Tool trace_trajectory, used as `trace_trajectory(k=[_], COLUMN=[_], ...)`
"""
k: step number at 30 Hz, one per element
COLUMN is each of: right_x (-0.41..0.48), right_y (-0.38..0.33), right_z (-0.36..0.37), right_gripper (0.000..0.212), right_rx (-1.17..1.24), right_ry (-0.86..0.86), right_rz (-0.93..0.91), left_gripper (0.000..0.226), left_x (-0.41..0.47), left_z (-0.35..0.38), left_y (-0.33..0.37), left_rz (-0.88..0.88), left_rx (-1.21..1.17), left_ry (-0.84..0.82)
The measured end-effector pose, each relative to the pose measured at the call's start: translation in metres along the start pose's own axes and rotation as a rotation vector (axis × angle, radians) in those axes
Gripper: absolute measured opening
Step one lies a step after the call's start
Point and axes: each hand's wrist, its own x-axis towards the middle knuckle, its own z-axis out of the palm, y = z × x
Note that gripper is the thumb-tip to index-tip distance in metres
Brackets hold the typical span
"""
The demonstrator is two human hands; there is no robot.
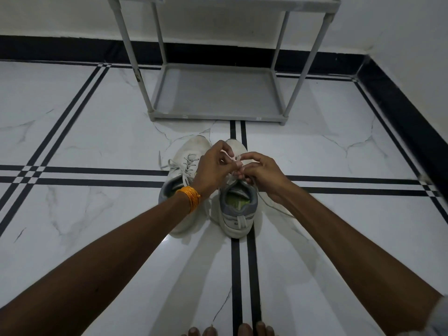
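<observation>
Both hands meet at the frame's centre: the left hand (213, 169) and right hand (263, 174), fingers curled, each pinch the white lace (236, 158) above the right-side shoe (238, 215). Its loose end trails lower right. Just left, touching it, sits the second shoe (191, 147), laces slack. Above stands a grey rack (218, 93).

We see bare forearms (109, 251) — bare toes (209, 332) too. Orange threads (190, 198) band the wrist of the left hand (213, 166); a grey sleeve (440, 316) caps the right arm.
</observation>
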Motion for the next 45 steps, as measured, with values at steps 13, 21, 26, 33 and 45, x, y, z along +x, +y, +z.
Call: trace_trajectory(k=[13, 21, 26, 33, 45], right_x=[0.005, 0.005, 0.004, 0.004, 0.003], right_y=[0.005, 0.013, 0.011, 0.007, 0.003], right_z=[0.001, 0.0, 0.0, -0.002, 0.0], right_gripper=[0.033, 0.033, 0.034, 0.036, 0.042], right_rx=[-0.168, -0.131, -0.119, -0.168, -0.29], right_ry=[-0.018, 0.086, 0.056, -0.002, -0.027], right_rz=[-0.14, -0.148, -0.146, -0.14, -0.191], left_gripper=[0.008, 0.017, 0.019, 0.021, 0.01], left_x=[-0.001, -0.025, -0.02, -0.016, -0.008], left_z=[0.004, 0.017, 0.011, 0.015, 0.018], left_y=[0.006, 0.002, -0.005, -0.001, 0.008], left_rz=[0.107, 0.287, 0.266, 0.233, -0.153], left_rx=[0.199, 0.369, 0.375, 0.375, -0.008], left_ry=[0.035, 0.097, 0.07, 0.198, 0.188])
